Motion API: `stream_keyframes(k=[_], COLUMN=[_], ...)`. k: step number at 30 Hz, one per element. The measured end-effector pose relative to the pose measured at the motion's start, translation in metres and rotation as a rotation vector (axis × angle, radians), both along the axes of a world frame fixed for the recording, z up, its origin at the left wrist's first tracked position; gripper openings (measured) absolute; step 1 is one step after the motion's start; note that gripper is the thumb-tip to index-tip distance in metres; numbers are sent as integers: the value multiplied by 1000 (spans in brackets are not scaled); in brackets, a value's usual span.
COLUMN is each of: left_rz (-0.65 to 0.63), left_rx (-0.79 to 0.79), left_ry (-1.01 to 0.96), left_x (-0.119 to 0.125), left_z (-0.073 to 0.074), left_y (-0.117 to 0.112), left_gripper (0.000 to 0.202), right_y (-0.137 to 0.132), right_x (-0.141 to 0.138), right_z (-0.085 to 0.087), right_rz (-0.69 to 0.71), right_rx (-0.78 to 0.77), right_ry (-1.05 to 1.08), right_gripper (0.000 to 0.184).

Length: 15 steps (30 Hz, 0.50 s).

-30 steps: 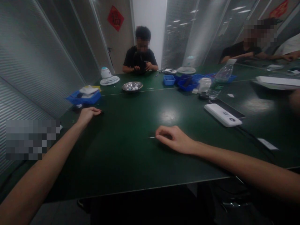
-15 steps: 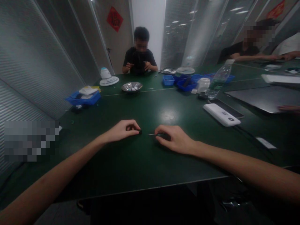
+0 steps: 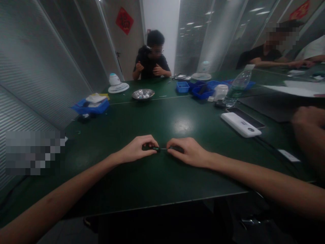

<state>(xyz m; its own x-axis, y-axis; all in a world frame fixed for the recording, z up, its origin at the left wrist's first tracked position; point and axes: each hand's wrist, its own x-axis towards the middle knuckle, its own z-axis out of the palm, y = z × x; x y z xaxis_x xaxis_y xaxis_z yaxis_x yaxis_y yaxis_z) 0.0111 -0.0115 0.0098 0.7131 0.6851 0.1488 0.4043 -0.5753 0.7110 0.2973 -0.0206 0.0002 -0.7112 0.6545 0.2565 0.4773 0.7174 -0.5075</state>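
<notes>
My left hand (image 3: 138,148) rests on the dark green table (image 3: 142,179), its fingers pinched round a small black part (image 3: 154,148). My right hand (image 3: 189,151) lies just to the right, closed on a small dark-handled screwdriver (image 3: 175,148). The tool's thin metal tip points left and meets the black part. The two hands sit a few centimetres apart near the table's middle.
A white power bank (image 3: 240,124) and a phone (image 3: 245,117) lie to the right, with a water bottle (image 3: 235,88), blue bins (image 3: 203,90) and a metal bowl (image 3: 143,94) beyond. A blue tray (image 3: 90,105) stands at left. Another person's hand (image 3: 308,125) hovers at right; people sit across.
My left hand came from the far left by the blue tray to the middle with the small black part, then closed the gap to the screwdriver tip. A hand appeared at right.
</notes>
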Motion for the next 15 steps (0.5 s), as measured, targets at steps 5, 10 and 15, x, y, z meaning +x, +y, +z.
stream_keyframes(k=[5,10,15], left_rz=[17,-16,-33], left_rx=[-4,-23,20], left_ry=[-4,16,35], left_x=[4,7,11], left_z=[-3,-2,-2], left_y=[-3,-4,-5], left_gripper=[19,22,23], right_y=[1,0,-1], right_x=[0,-3,-7], right_z=[-2,-2,-2], right_rz=[18,46,54], right_rx=[-12,4,9], right_ry=[-10,-8,-15], right_gripper=[24,24,23])
